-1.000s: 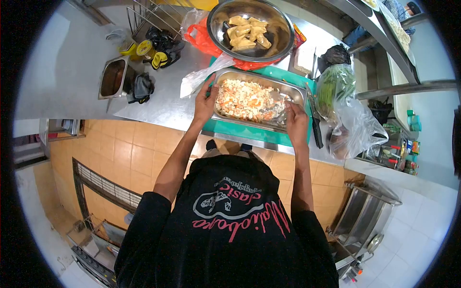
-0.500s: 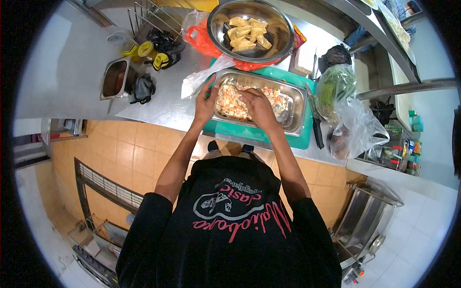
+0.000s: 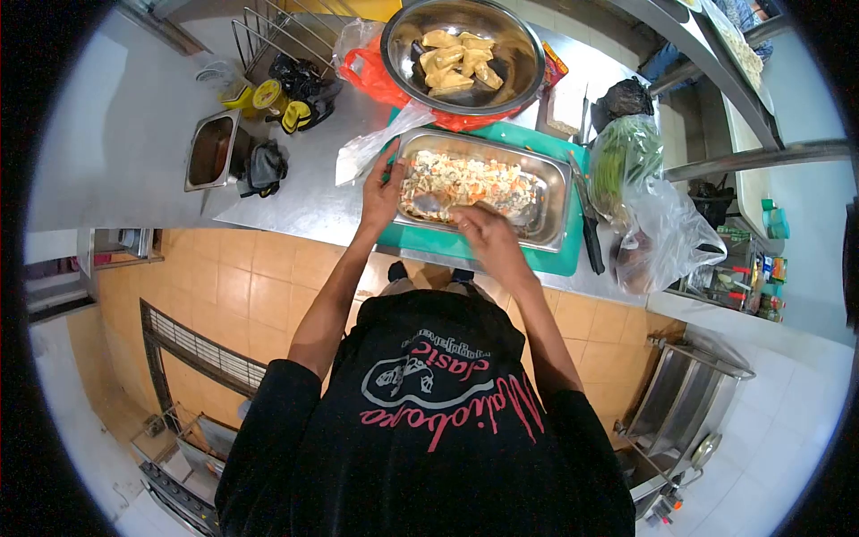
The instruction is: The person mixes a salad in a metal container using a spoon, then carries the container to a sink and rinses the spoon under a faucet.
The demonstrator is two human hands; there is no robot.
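Note:
A rectangular steel tray (image 3: pixel 557 201) holds a chopped white and orange mixture (image 3: pixel 483 179) and rests on a green cutting board (image 3: pixel 573 255). My left hand (image 3: pixel 383 190) grips the tray's left rim, fingers pointing away from me. Over the near side of the tray, my right hand (image 3: pixel 490 237) is closed round the handle of a spoon (image 3: pixel 429 203). The spoon's bowl lies in the mixture toward the left; most of its handle is hidden by my fingers.
Behind the tray stands a steel bowl (image 3: pixel 391 67) with folded yellowish pieces (image 3: pixel 459 61), on a red plastic bag (image 3: pixel 362 72). A black-handled knife (image 3: pixel 591 237) lies along the board's right edge. Bagged green vegetables (image 3: pixel 624 166) sit farther right, a small steel container (image 3: pixel 212 148) at left.
My right hand has moved toward me and slightly right, uncovering the spoon's bowl and more of the mixture, which looks more spread out. My left hand stays on the tray's rim.

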